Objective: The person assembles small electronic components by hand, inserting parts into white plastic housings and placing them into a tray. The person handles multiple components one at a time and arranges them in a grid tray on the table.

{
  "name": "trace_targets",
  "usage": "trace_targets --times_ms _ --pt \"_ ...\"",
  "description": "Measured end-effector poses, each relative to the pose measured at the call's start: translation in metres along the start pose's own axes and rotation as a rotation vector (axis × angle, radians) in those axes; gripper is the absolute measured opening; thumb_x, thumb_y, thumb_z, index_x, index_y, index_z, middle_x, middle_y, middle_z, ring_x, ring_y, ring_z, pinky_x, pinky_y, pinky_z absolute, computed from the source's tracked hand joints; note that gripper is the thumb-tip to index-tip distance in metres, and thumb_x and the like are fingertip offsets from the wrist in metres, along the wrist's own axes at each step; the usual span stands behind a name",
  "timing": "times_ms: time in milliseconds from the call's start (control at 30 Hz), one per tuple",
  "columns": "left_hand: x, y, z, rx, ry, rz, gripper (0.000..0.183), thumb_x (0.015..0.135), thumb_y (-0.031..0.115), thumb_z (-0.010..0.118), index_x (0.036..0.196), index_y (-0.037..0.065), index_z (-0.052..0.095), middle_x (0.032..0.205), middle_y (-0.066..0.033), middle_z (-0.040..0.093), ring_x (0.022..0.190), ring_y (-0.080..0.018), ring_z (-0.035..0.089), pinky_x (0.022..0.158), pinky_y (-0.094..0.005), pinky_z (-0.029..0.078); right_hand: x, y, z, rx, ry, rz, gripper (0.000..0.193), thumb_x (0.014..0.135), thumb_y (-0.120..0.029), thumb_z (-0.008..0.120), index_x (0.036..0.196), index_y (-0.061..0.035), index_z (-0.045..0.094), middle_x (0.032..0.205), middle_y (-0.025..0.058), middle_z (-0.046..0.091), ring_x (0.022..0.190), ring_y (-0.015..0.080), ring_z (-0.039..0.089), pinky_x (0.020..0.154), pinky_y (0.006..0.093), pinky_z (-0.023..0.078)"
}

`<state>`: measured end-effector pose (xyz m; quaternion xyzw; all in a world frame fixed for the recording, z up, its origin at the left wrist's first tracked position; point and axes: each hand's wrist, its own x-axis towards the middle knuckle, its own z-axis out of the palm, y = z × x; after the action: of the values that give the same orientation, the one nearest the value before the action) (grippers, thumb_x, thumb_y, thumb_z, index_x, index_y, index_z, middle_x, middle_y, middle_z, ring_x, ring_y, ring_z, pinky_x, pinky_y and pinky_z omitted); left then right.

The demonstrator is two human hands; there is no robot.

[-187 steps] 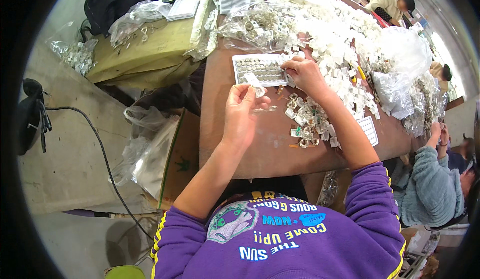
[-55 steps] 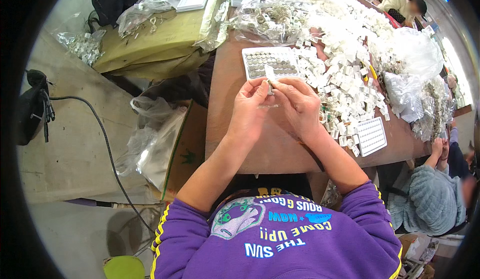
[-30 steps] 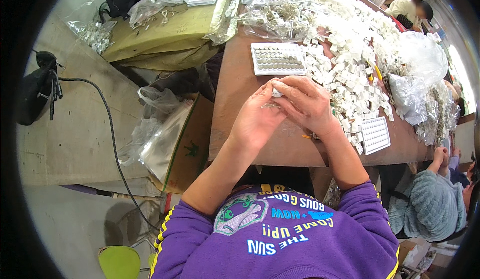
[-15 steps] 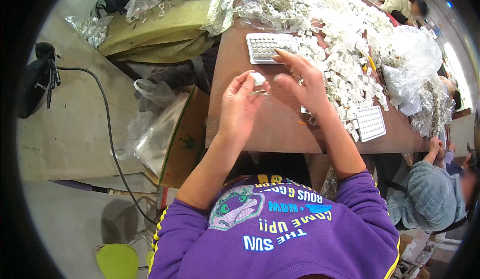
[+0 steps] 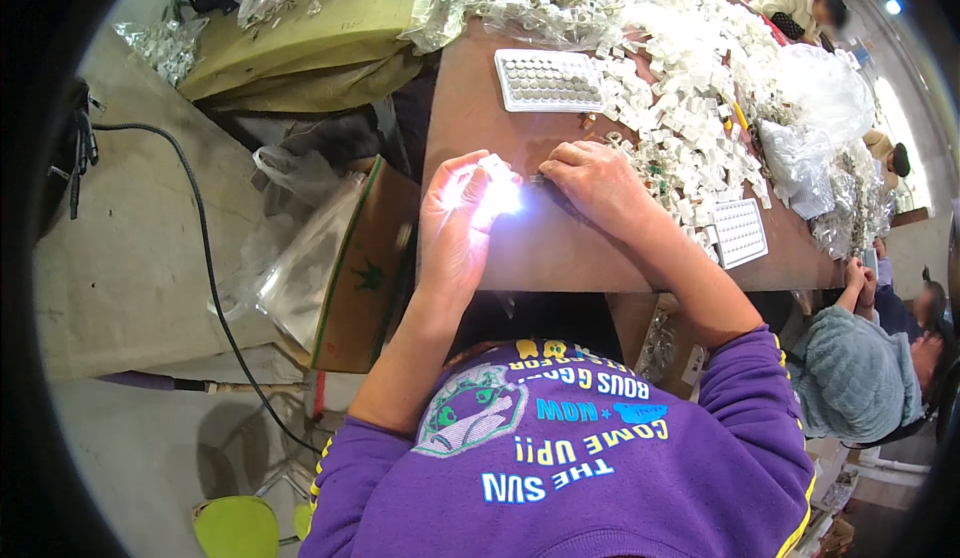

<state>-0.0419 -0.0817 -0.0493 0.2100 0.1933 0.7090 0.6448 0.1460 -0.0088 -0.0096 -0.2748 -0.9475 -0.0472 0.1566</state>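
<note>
My left hand [image 5: 455, 223], raised over the near left part of the brown table, pinches a small white plastic light [image 5: 493, 165]. A bright white-violet glow comes from it and washes out its shape and my fingertips. Close to its right, low over the tabletop, my right hand [image 5: 600, 183] has its fingers closed together. A small dark bit shows at those fingertips, too small to name. Beyond both hands lies a white tray [image 5: 550, 81] with rows of round silver button cells. A wide heap of small white plastic pieces [image 5: 680, 128] spreads to the right.
A second white tray [image 5: 740, 233] lies at the table's right edge. Clear plastic bags [image 5: 790, 163] sit beyond it. Left of the table stand a cardboard box [image 5: 360, 268] and a black cable [image 5: 205, 218]. A co-worker in a grey-blue fleece [image 5: 855, 378] sits at right.
The white light in my left hand now glows brightly. My right hand has come down from near the cell tray toward the tabletop, its spread fingers now closed.
</note>
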Motion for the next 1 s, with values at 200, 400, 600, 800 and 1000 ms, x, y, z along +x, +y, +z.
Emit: trace_targets --times_ms 200,400,600,800,1000 --pt "-0.002 0.001 0.003 0.087 -0.025 0.001 0.02 0.092 0.007 0.062 0.11 0.001 0.058 0.103 -0.0126 0.064 0.095 -0.0231 0.064 0.089 -0.0357 0.052 0.006 -0.002 0.003 -0.066 0.012 -0.011 0.008 0.076 -0.01 0.061 0.082 -0.0048 0.062 0.084 0.01 0.06 0.08 0.0265 0.063 0.071 0.0384 0.052" --pt "-0.003 0.001 0.003 0.141 0.01 -0.046 0.02 0.091 0.006 0.063 0.11 0.001 0.058 0.099 -0.0117 0.065 0.093 -0.0213 0.065 0.087 -0.0329 0.052 0.006 -0.003 -0.004 0.472 0.037 0.409 0.012 0.078 -0.001 0.065 0.09 0.0009 0.062 0.088 0.0111 0.07 0.075 0.02 0.069 0.07 0.031 0.055" --pt "-0.003 0.001 0.003 0.125 -0.019 -0.047 0.018 0.091 0.007 0.062 0.108 0.002 0.059 0.098 -0.0107 0.065 0.09 -0.019 0.064 0.082 -0.0298 0.051 0.007 -0.005 -0.015 1.233 -0.004 0.675 0.003 0.081 -0.002 0.066 0.082 -0.0007 0.063 0.081 0.0051 0.068 0.076 0.0094 0.064 0.069 0.0243 0.053" --pt "-0.002 0.002 0.006 0.209 -0.053 -0.05 0.019 0.092 0.009 0.063 0.109 0.001 0.06 0.098 -0.0068 0.064 0.088 -0.0126 0.061 0.081 -0.0264 0.05 0.008 -0.013 -0.033 1.387 -0.022 0.72 0.005 0.083 -0.002 0.067 0.087 -0.0013 0.065 0.086 0.0028 0.066 0.077 0.0074 0.062 0.069 0.0212 0.051" --pt "-0.003 0.006 0.01 0.217 -0.015 -0.117 0.019 0.093 0.011 0.061 0.109 0.0 0.062 0.095 -0.0042 0.064 0.084 -0.009 0.059 0.078 -0.0232 0.048 0.016 -0.03 -0.039 0.984 0.059 0.5 0.011 0.082 0.001 0.066 0.092 -0.0026 0.068 0.084 0.0029 0.066 0.072 0.0091 0.061 0.066 0.0239 0.05"
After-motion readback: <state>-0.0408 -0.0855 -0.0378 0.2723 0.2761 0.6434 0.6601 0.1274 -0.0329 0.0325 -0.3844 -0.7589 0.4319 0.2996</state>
